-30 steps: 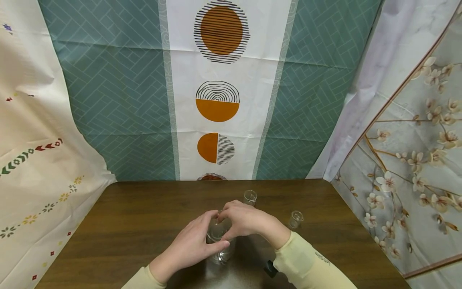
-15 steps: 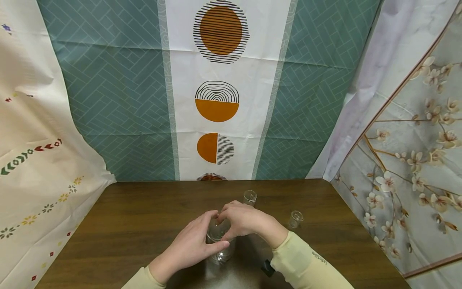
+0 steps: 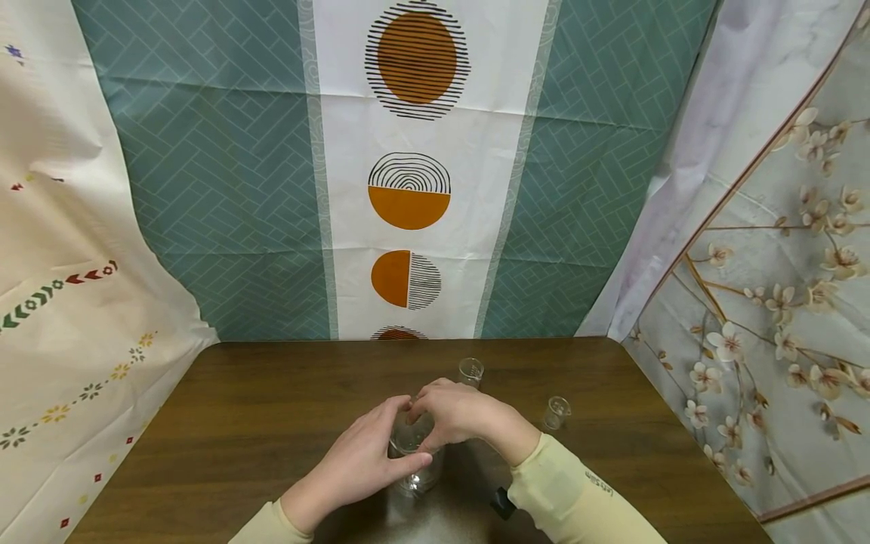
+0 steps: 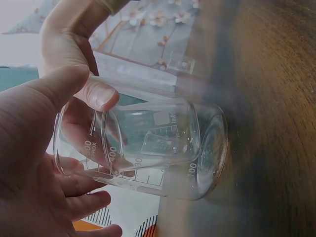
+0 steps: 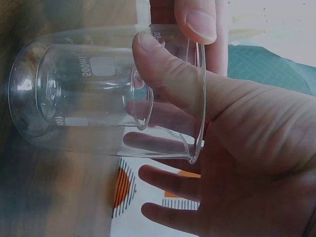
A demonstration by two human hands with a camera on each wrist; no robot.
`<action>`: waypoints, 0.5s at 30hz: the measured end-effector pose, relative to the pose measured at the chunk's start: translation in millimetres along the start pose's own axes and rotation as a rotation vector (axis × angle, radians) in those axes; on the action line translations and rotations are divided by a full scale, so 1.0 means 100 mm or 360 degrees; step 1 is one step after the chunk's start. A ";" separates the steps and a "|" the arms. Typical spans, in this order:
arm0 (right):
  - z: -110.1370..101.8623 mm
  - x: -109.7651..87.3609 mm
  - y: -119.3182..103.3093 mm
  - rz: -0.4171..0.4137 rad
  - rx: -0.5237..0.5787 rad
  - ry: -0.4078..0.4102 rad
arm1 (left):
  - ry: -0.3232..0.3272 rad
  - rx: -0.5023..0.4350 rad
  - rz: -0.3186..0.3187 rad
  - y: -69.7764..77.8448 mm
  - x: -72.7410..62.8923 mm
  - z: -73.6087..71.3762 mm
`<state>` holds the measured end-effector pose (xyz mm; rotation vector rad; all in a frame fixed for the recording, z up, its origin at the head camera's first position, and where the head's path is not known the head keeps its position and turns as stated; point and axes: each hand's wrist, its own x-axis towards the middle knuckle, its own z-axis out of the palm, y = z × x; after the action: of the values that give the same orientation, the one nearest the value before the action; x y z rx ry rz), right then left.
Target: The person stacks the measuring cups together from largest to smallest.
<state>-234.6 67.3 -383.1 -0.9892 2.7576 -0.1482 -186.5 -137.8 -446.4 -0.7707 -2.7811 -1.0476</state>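
A large clear glass beaker (image 3: 416,480) stands upright on the table, with a smaller glass beaker (image 5: 89,94) nested inside it. My left hand (image 3: 367,457) holds the large beaker near its rim, thumb on the near side and fingers on the far side. Through the mouth of the large beaker reaches my right hand (image 3: 458,415); its thumb and a finger lie at opposite sides of the smaller beaker's rim and appear to pinch it. The right hand's outer fingers stretch out beyond the glass. Overlapping clear glass makes the exact contact hard to see.
Behind my right hand is a small glass beaker (image 3: 470,369), partly hidden. A second small beaker (image 3: 557,412) stands farther right on the brown wooden table (image 3: 272,393). Patterned cloths (image 3: 258,189) hang at the table's back and sides.
My right forearm has shifted slightly left and up. Both hands and the nested beakers look otherwise the same.
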 end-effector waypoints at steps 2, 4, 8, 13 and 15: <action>0.00 0.00 0.00 0.0002 -0.0002 -0.0001 | 0.0000 0.0000 -0.0001 0.00 0.00 0.00; 0.00 0.00 -0.01 0.0008 -0.0002 -0.0005 | -0.0002 -0.0001 -0.0002 0.00 0.00 0.00; 0.00 0.00 -0.01 0.0022 -0.0001 -0.0012 | -0.0007 0.0003 -0.0005 0.00 0.00 0.00; 0.01 0.02 0.00 0.0019 0.0026 -0.0006 | 0.0000 0.0005 -0.0001 0.00 0.01 0.00; 0.01 0.02 0.00 0.0020 0.0043 -0.0004 | 0.0003 0.0006 -0.0002 0.00 0.00 0.00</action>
<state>-235.5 65.9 -384.9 -0.9642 2.7514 -0.1815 -187.0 -137.8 -446.5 -0.7676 -2.7815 -1.0425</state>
